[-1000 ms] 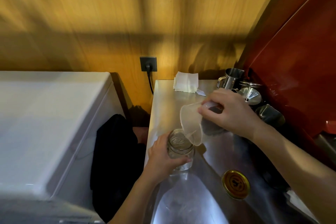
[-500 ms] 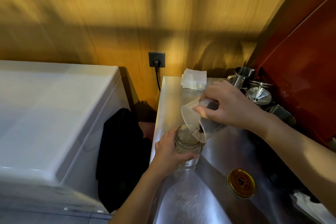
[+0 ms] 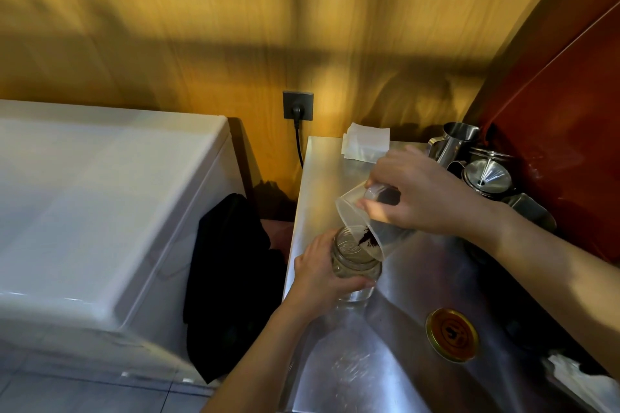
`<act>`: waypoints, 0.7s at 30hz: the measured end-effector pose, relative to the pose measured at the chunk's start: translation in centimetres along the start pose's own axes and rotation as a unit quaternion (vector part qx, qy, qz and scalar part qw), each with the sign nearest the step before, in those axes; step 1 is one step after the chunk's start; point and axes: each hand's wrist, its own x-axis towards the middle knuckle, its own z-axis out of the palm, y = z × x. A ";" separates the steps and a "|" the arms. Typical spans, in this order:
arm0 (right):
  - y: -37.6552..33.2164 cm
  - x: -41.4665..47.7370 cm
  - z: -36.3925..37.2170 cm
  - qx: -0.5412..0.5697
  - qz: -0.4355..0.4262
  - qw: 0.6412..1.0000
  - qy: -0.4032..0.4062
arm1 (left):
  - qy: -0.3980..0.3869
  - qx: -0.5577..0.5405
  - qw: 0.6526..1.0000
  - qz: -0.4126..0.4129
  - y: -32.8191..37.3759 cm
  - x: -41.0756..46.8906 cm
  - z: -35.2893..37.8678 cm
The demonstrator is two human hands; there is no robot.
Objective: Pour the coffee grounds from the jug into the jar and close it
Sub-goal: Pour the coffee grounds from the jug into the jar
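Right hand tips jug over jar, left hand gripping.

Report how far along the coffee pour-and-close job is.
Done: the jar stands open on the steel counter, steadied by the left hand. In hand: the right hand tips the jug over the jar's mouth, dark coffee grounds sliding at its lip. Left: finishing the pour, then fitting the gold lid, which lies apart on the counter.

The gold lid bears a dark emblem, unreadable.

steel counter; jar, lid
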 end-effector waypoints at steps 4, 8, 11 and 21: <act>-0.2 0.1 0.0 -0.018 -0.026 0.999 -0.005 | -0.001 -0.006 1.000 -0.003 0.0 -0.1 0.0; -0.2 0.1 0.1 -0.039 -0.060 0.997 0.008 | -0.002 -0.010 1.000 -0.004 0.1 0.0 0.0; -0.3 0.2 0.0 -0.036 -0.076 0.996 0.015 | -0.004 -0.007 1.000 -0.004 0.0 0.1 0.0; -0.1 0.2 0.2 -0.048 -0.111 0.993 0.010 | -0.008 -0.010 1.000 0.003 -0.1 0.0 -0.1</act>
